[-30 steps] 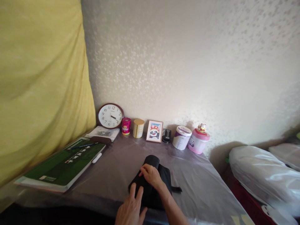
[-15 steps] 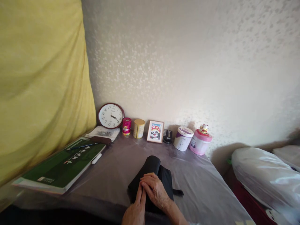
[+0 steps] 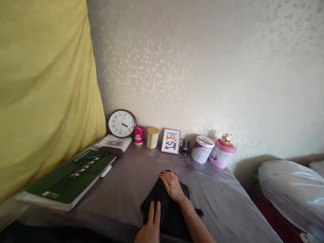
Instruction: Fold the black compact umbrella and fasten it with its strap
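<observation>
A folded black cloth item [image 3: 167,209] lies on the grey-covered table near its front edge, with a dark strap sticking out to the right. My right hand [image 3: 172,186] rests palm down on its far end, fingers bent over the top and close together. My left hand [image 3: 151,224] is at the near left part of the cloth, two fingers stretched out and spread over it. Its other fingers are hard to make out.
Along the wall stand a clock [image 3: 122,124], a pink tin [image 3: 139,135], a yellow-lidded can [image 3: 152,138], a panda picture frame [image 3: 170,141], a black object [image 3: 185,147] and two tubs [image 3: 202,149]. A green book [image 3: 68,179] lies left.
My right hand has moved forward to the cloth's far end, away from my left hand. My left hand has moved slightly back and its two fingers have spread. The view has shifted a little.
</observation>
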The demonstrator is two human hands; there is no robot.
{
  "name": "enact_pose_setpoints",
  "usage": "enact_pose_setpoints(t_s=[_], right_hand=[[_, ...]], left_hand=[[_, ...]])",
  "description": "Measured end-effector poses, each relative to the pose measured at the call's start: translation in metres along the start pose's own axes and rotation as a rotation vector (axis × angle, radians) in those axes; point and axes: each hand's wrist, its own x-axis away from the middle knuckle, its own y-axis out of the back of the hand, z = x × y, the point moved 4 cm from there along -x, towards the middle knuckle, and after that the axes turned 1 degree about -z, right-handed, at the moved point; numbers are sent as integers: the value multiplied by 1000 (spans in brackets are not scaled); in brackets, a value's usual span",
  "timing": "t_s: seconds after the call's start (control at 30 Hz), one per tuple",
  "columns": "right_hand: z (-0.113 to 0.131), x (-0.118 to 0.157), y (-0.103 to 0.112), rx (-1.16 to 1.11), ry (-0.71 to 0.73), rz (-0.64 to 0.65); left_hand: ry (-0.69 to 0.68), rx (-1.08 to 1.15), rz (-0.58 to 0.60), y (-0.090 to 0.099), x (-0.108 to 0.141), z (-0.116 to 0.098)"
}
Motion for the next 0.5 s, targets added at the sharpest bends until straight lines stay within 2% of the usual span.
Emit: enact_pose_setpoints(t_s=[0.17,0.27,0.37,0.5], right_hand=[[-22,-15,-3,23,-141,-38],[-37,-15,3,72,-270,-106],[-56,6,24,154,-466,-224],[-74,61,59,188,-651,-347]], left_hand=[[-1,-19,-5,7,4,-3],[-1,-25,-16,10,6,-4],[-10,-16,-40,14,10,-6],[-11,4,-54,21,16,-10]])
